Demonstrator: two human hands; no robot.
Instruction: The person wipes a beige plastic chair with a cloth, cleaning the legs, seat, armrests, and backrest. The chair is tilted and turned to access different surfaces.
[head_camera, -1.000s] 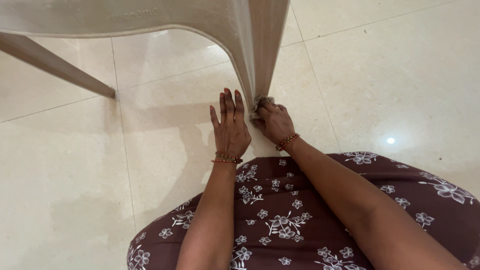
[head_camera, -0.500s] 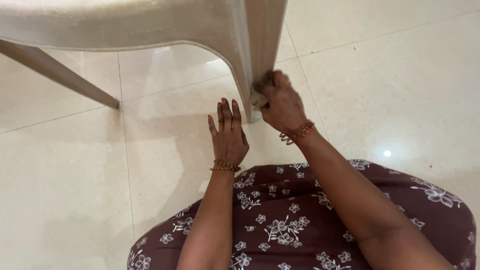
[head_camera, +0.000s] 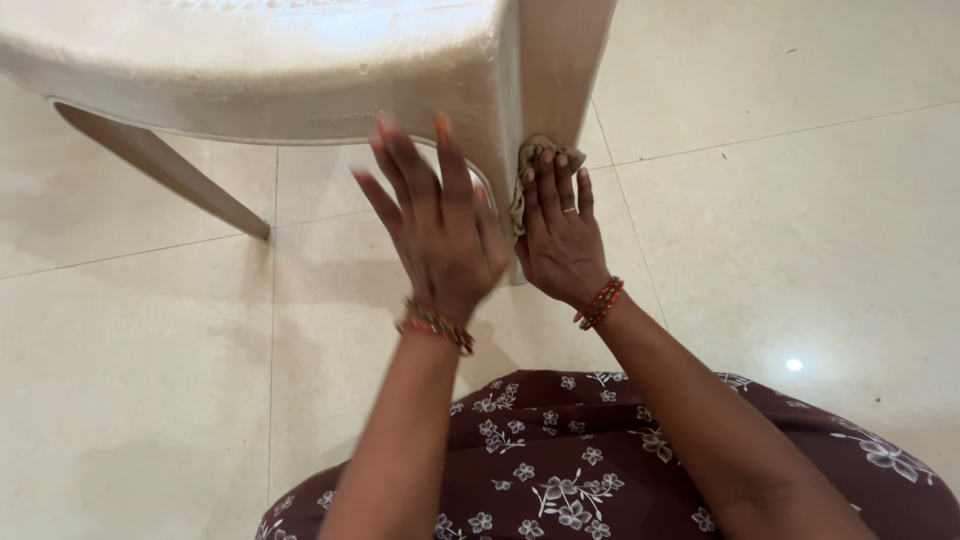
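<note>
A beige plastic chair (head_camera: 300, 70) fills the top of the view, its near front leg (head_camera: 555, 70) coming down toward me. My right hand (head_camera: 560, 240) presses a small beige cloth (head_camera: 532, 152) against that leg, fingers spread over the cloth. My left hand (head_camera: 440, 225) is raised beside it with fingers apart and holds nothing; it hovers at the seat's front edge, slightly blurred. Both wrists wear bangles.
Another chair leg (head_camera: 165, 170) slants down to the left onto the cream tiled floor (head_camera: 800, 200). My lap in dark brown cloth with white flowers (head_camera: 560, 470) lies at the bottom. A bright light spot reflects on the tile at right.
My right hand has slid the cloth up the chair leg from the floor. My left hand has lifted off the floor toward the seat edge. The view has come closer.
</note>
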